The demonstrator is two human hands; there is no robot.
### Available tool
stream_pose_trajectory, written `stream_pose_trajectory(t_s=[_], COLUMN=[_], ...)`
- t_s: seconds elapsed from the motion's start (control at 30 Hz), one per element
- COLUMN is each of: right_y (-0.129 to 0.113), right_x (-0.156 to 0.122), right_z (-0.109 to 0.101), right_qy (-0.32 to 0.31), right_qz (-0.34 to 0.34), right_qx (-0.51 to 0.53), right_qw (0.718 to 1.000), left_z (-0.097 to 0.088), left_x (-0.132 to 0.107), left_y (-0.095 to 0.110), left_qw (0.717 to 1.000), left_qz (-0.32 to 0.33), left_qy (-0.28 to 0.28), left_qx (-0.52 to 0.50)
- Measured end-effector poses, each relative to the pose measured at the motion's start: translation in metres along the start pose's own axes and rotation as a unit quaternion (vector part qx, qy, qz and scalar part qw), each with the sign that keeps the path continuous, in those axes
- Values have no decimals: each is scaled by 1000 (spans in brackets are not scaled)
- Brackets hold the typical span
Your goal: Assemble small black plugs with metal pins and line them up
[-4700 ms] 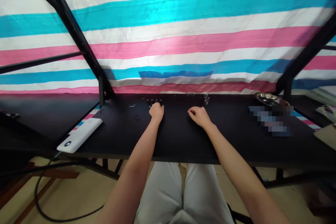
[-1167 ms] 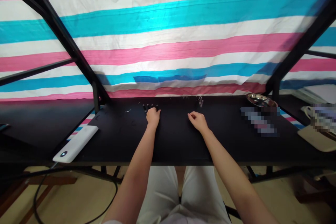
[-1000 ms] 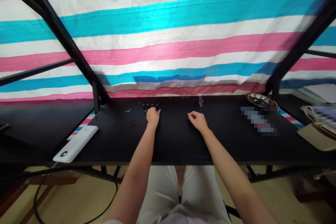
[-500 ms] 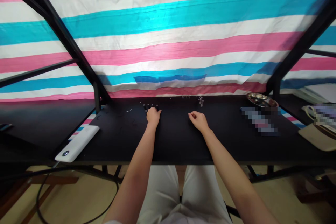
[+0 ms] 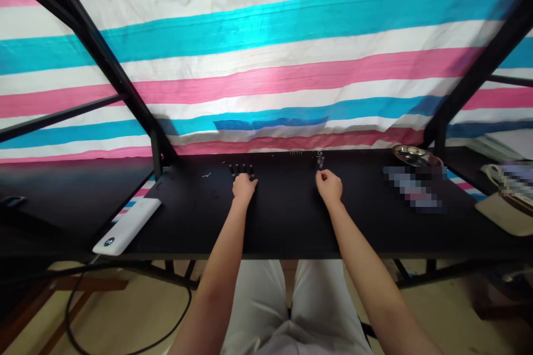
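On the black tabletop [image 5: 283, 222], both bare hands lay well apart, forearms reaching in over the near edge. Left hand [image 5: 244, 188]: palm down, thumb out to the right, just short of four small dark cylinders [image 5: 237, 170] with grey tops, set in a row. The hand hid their near ends; could not tell whether the fingers gripped any. Right hand [image 5: 330, 186]: fingers curled in, tips drawn together at the near end of a few short grey cylinders [image 5: 321, 161] towards the far edge; could not tell whether one was pinched.

Between the two groups, near the back, a row of tiny pale pieces [image 5: 296, 152], too small to identify. Left of the dark row, a thin white scrap [image 5: 206, 175].

Far left, a white power bank [image 5: 127, 227] with a round badge lay slantwise, a lead at its near end. Black cable [image 5: 68, 310] looped below. Far right, a shiny metal dish [image 5: 417, 156]; a pixelated patch masked whatever lay before it. Striped sheeting [image 5: 266, 72] closed off the back, and a black frame post [image 5: 89, 33] slanted down at the left rear corner.
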State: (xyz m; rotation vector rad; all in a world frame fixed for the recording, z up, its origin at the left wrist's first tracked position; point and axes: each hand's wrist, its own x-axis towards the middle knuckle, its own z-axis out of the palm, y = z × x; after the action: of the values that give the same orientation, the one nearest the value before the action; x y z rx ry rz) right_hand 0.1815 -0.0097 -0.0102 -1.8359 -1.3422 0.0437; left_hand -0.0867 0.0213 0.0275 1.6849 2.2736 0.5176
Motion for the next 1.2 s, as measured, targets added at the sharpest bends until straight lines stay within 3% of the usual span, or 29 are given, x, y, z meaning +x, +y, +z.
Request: stream_pose_trajectory(t_s=[0.17,0.43,0.57,0.8,1.0,1.2], right_y=[14,15,19,26,27,28], right_x=[9,19,32,51,55,54], right_z=[-1,14,20,30,29,28], right_qy=[3,-58,-51,-34,-62,-48], right_qz=[55,70,71,57,61,49], right_qx=[-48,-128,-106,-83,-78,-62], right_qw=[997,988,991,994,993,996], left_z=[-6,21,46,79,97,107], left_x=[-16,-35,-32,-33,-37,-24], left_y=[5,54,84,125,144,156], left_qw=[998,963,950,945,931,922], left_qz=[26,246,301,326,364,385], left_qy=[-39,-101,-69,-8,6,6], left_qx=[37,43,38,-9,15,43])
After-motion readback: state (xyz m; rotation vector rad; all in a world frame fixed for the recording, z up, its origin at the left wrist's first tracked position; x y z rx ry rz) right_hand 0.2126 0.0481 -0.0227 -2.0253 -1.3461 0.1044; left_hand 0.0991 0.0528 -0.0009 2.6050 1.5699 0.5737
